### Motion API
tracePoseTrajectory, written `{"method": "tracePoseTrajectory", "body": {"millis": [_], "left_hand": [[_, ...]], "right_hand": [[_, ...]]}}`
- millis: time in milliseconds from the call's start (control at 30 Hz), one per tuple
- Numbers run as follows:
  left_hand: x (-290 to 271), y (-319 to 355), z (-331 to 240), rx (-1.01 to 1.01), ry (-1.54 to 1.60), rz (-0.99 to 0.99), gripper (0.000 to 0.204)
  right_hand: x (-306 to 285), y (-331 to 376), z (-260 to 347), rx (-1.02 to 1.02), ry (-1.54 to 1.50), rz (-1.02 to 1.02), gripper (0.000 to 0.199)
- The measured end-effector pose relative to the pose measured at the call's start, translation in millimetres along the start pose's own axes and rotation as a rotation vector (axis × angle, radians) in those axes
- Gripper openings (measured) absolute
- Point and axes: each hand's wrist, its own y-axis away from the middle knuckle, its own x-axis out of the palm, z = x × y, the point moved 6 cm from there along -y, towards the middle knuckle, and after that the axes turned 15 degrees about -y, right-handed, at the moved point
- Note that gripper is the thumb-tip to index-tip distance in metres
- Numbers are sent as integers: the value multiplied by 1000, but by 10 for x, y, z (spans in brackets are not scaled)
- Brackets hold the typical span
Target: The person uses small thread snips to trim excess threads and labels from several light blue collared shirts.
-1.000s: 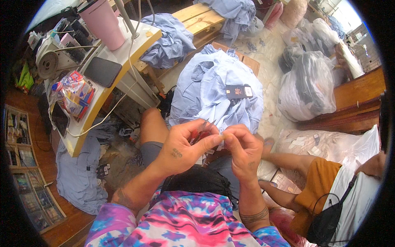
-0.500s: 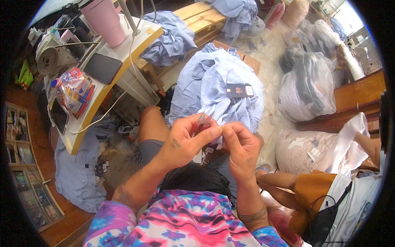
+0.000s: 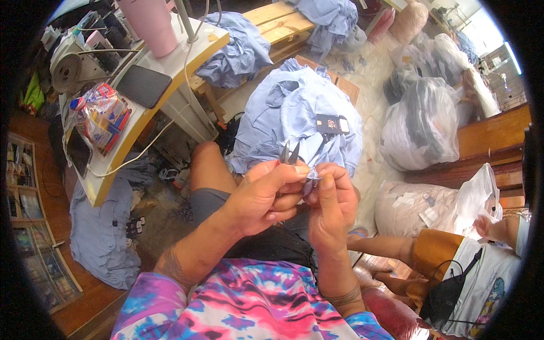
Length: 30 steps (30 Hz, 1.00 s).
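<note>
My left hand (image 3: 255,195) is closed round a pair of thread snips (image 3: 291,154), whose dark pointed blades stick up past the fingers, a little apart. Against it, fingertips nearly touching, my right hand (image 3: 333,195) pinches a small bit of light blue fabric (image 3: 315,175). The fingers hide most of this bit, and I cannot tell whether it joins the pile beyond. In front of both hands lies a heap of light blue garments (image 3: 283,107), with a black tag (image 3: 332,124) on top.
On the left, a white table (image 3: 187,59) with a yellowish edge holds a pink tumbler (image 3: 148,25), a dark phone (image 3: 144,86) and a plastic packet (image 3: 102,119). A wooden bench (image 3: 275,25) stands behind. Filled plastic bags (image 3: 422,122) and a seated person (image 3: 453,266) are at right.
My left hand has turned, and the snips' blades now point up more plainly. Blue fabric now shows between my fingertips. The person at right has shifted, an open hand near the bag.
</note>
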Motion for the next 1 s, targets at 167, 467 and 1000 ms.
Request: {"method": "tracePoseTrajectory", "body": {"millis": [167, 467, 1000], "left_hand": [[23, 22, -103, 37, -128, -47, 18], [51, 89, -33, 99, -274, -94, 19], [42, 166, 54, 6, -69, -14, 16]], "right_hand": [[22, 0, 128, 18, 113, -9, 17], [93, 143, 181, 89, 352, 68, 22], [47, 118, 182, 36, 210, 243, 16]]}}
